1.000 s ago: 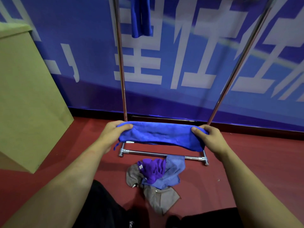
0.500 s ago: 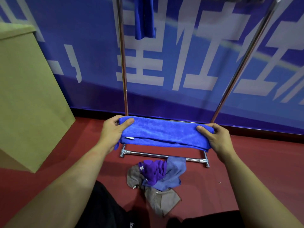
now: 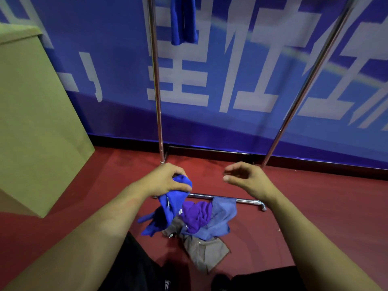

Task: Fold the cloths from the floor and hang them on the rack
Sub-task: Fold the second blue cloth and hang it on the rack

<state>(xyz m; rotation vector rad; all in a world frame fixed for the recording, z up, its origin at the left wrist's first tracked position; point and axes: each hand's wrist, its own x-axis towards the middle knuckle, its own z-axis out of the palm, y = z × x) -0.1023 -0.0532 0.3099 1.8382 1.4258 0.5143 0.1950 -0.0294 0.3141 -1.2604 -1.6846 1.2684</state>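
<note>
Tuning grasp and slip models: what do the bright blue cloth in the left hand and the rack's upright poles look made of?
Bright blue cloth: soft fabric, probably microfibre; matte, limp, bunched in the left hand, small sewn tag.
Rack's upright poles: polished metal, likely chromed or stainless; shiny streak highlights, mirror-like reflections.

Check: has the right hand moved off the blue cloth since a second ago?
Yes. The right hand let go, hanging open above the rack's base bar; the blue cloth dangles from the left hand.

Bare forearms without sleeves, black trousers (image 3: 134,267) with small white print at the knee
</note>
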